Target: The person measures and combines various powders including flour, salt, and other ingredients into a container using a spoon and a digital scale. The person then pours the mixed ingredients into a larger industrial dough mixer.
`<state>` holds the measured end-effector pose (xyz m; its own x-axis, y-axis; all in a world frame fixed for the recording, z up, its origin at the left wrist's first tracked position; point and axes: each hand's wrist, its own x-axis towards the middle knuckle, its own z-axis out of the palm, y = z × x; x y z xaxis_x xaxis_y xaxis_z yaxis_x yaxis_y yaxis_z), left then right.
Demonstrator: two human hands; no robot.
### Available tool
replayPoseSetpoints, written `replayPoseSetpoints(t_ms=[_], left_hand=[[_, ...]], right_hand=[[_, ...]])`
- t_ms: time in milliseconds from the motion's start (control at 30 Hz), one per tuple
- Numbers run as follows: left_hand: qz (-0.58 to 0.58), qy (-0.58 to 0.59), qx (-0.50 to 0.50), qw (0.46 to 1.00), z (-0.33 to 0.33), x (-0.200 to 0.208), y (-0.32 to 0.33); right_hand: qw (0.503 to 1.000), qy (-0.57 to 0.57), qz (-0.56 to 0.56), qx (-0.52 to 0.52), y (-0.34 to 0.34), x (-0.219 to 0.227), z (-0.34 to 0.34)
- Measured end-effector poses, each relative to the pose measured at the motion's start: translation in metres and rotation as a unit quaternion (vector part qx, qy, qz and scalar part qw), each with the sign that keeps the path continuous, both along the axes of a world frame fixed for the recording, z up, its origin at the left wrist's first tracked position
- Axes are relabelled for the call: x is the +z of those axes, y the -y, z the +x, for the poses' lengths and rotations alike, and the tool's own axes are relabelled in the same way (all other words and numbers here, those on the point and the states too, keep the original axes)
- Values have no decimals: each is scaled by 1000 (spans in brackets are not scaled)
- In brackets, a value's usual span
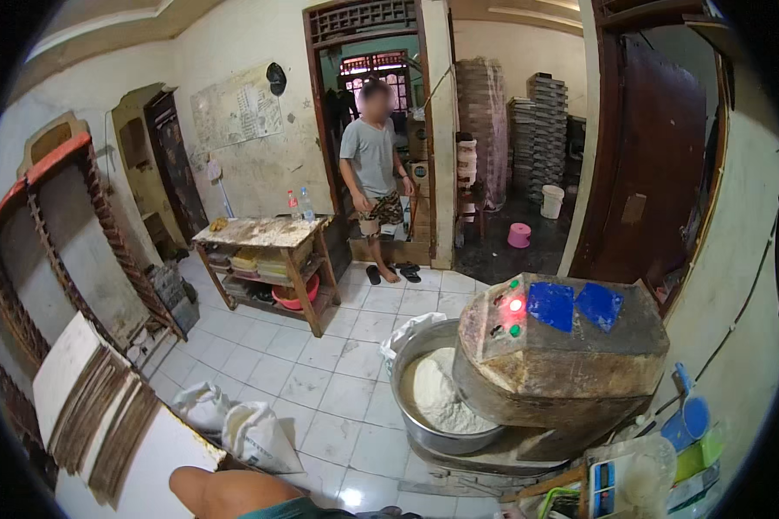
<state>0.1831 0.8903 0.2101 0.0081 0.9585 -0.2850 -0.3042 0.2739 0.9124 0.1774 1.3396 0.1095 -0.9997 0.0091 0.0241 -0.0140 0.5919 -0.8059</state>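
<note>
Neither my left hand nor my right hand shows. At the lower edge a rounded bare limb of mine, seemingly a bent knee (234, 493), shows beside dark green cloth (307, 509). Ahead and to the right stands a large floor mixer (563, 368) with a worn, stained housing, blue patches on top and a lit red lamp (517, 305). Its round metal bowl (400, 400) holds a heap of white flour-like powder (441, 394). The mixer's housing hides part of the bowl.
Stacked boards (104, 406) lie at left, near white sacks (255, 432). A wooden table (260, 232) carries bottles. Someone in a grey shirt (370, 160) stands by the doorway. A blue dipper (688, 419) and a scale (603, 489) are at right.
</note>
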Motion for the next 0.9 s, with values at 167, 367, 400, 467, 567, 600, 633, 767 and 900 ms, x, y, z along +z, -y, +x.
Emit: replayPoseSetpoints(t_ms=[167, 367, 400, 467, 567, 600, 633, 767, 900], left_hand=[[7, -16, -40, 999, -18, 19, 32], [70, -58, -94, 991, -39, -4, 68], [96, -93, -103, 986, -45, -13, 76], [146, -161, -81, 973, -76, -47, 94], [12, 379, 464, 801, -115, -131, 126], [-96, 319, 500, 799, -116, -145, 127], [-207, 247, 514, 795, -114, -156, 125], [-400, -480, -78, 776, -85, -219, 153], [-460, 111, 286, 833, -100, -182, 82]], right_hand=[[995, -74, 53, -36, 26, 65, -19], [993, 66, -25, -92, 78, 100, -38], [995, 66, -33, -67, 84, 103, -36], [996, 55, -11, -71, 80, 73, -28], [964, 236, -28, -120, 65, 47, -21], [962, 251, -4, -106, 60, 37, -6], [962, 228, -5, -148, 68, 53, 5], [976, 154, -6, -153, 52, 20, 53], [940, 163, 39, -298, 19, 98, 61]])
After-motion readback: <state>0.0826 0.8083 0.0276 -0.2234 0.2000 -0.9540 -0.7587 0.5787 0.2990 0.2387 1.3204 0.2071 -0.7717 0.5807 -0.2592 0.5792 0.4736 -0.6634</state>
